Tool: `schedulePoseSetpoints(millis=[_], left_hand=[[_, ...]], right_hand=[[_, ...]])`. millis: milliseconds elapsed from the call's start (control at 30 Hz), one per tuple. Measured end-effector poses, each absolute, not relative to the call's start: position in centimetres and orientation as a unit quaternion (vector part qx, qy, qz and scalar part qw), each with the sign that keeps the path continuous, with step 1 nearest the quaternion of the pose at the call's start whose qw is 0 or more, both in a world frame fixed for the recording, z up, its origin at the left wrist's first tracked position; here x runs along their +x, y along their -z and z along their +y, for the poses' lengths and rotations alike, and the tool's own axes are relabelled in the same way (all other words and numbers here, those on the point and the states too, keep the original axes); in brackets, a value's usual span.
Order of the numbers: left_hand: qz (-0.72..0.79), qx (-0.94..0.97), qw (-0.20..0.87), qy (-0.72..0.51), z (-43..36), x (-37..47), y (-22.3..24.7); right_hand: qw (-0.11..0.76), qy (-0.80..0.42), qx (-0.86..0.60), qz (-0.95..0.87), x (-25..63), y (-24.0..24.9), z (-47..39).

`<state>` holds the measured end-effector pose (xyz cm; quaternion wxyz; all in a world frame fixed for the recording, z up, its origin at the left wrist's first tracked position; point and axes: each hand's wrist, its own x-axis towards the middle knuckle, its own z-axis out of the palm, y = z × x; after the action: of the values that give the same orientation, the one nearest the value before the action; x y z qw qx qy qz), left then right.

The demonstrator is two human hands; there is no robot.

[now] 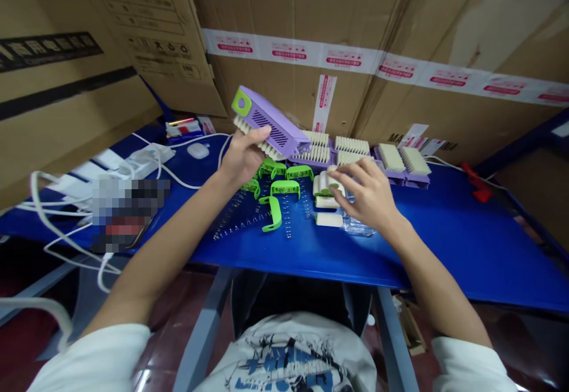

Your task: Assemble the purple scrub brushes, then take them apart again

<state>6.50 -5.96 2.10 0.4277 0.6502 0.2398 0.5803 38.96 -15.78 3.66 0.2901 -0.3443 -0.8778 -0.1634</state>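
My left hand [246,155] is closed around a purple brush housing [278,120] with a green end cap and cream bristles on its underside, held tilted above the table. My right hand [367,193] reaches over a small group of cream cylinders [322,186] with green parts, its thumb and fingertips closed about one of them. Close by lie another cream cylinder [329,220] and some clear plastic parts [359,227], partly under the hand. Between my hands lie several green curved handle pieces [285,188] and thin metal springs [287,217].
Purple brush heads [391,158] with bristles up line the back of the blue table [400,255]. Cardboard boxes [275,0] wall the rear. To the left are a power strip [151,158], white cables and a blurred dark object [128,214]. A red item [478,184] lies far right.
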Motion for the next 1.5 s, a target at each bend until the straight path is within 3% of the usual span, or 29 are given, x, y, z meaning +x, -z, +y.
schedulePoseSetpoints(millis=[200, 300, 400, 533, 633, 867, 1500], left_hand=[[0.245, 0.629, 0.476, -0.564, -5.5, 7.1, -0.7], [0.231, 0.62, 0.517, -0.543, -5.6, 7.3, -0.9], [0.22, 0.62, 0.538, -0.527, -6.1, 7.5, -1.3], [0.218, 0.601, 0.56, -0.527, -7.8, 8.4, -1.7], [0.241, 0.547, 0.587, -0.546, -9.7, 9.7, -2.1], [0.254, 0.492, 0.625, -0.55, -12.0, 11.6, -3.0], [0.262, 0.468, 0.658, -0.529, -13.6, 12.2, -3.3]], right_hand=[[0.075, 0.166, -0.268, -0.946, 37.4, -2.7, -18.2], [0.038, 0.173, -0.279, -0.944, 37.0, -2.3, -18.9], [0.164, 0.139, -0.284, -0.934, 37.0, -2.7, -19.1], [0.464, 0.062, -0.346, -0.813, 37.5, -3.8, -18.8], [0.574, 0.033, -0.336, -0.746, 37.7, -3.9, -18.4], [0.551, 0.102, -0.323, -0.763, 37.3, -3.7, -18.3], [0.583, 0.082, -0.359, -0.724, 37.3, -3.6, -18.3]])
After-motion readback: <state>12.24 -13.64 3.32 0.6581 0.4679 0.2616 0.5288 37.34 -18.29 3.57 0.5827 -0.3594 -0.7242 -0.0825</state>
